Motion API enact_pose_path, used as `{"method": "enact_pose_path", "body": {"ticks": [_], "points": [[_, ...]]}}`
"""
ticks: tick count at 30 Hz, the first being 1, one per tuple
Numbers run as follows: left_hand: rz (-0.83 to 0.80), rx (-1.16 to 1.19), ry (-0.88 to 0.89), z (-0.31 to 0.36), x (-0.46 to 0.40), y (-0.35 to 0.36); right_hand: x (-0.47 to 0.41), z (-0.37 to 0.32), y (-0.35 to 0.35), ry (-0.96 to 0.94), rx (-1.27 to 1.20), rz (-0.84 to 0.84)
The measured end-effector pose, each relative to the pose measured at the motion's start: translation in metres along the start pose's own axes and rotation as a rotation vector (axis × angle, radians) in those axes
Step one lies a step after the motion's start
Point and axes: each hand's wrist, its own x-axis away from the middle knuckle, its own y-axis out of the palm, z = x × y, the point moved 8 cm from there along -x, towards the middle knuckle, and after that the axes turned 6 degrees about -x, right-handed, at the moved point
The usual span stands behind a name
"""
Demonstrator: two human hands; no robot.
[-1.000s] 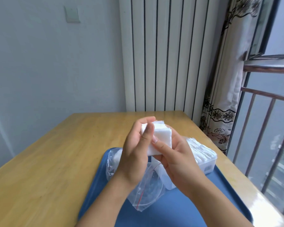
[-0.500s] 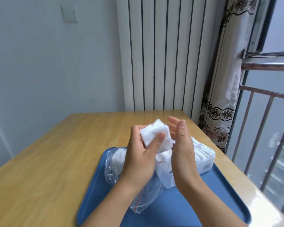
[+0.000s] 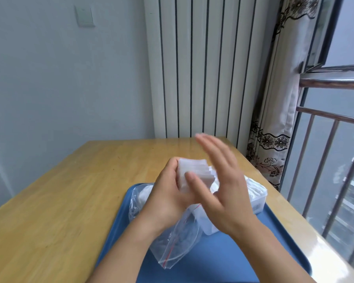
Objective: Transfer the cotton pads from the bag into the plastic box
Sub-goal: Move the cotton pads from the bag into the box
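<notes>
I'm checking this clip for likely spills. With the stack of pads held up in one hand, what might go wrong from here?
1. Only the left hand grips the fanned cotton pads; the right hand is open, so loose outer pads may slide off.
2. The plastic box already looks nearly full, so added pads might spill onto the blue tray.
3. The bag lies slack against the box and could get snagged.

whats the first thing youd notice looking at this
First, the two hands raised mid-frame over the blue tray: the left hand grips a stack of white cotton pads, while the right hand is open beside it, fingers straight and motion-blurred. Under them a clear zip bag lies crumpled on the tray, and to the right a plastic box already holds white pads.
</notes>
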Motion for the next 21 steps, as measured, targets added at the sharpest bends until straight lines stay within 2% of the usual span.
{"method": "enact_pose_path", "body": {"ticks": [2, 4, 6, 11, 13, 16, 17, 20, 21], "points": [[0.002, 0.116, -0.040, -0.003, -0.003, 0.003, 0.003, 0.003, 0.016, 0.040, 0.112, -0.217], [0.029, 0.262, -0.114, -0.004, -0.005, 0.004, 0.004, 0.003, 0.019, 0.027, 0.154, -0.224], [0.057, 0.223, -0.096, -0.003, -0.004, 0.004, 0.004, -0.001, 0.018, -0.018, 0.200, -0.190], [0.084, 0.044, -0.049, -0.010, -0.002, -0.002, 0.008, 0.013, 0.027, 0.081, 0.133, -0.367], [0.091, -0.029, -0.014, -0.006, -0.001, -0.004, 0.005, 0.006, 0.021, 0.022, 0.099, -0.312], [0.120, -0.134, -0.014, -0.003, 0.002, -0.008, -0.003, -0.006, -0.002, -0.062, 0.007, -0.067], [0.127, -0.155, -0.020, -0.002, 0.002, -0.008, -0.004, -0.006, -0.004, -0.065, 0.014, -0.065], [0.138, -0.074, -0.026, -0.004, 0.000, -0.007, 0.005, 0.008, 0.024, 0.063, 0.070, -0.336], [0.137, -0.065, -0.023, -0.004, -0.001, -0.006, 0.009, 0.014, 0.030, 0.121, 0.045, -0.376]]}}
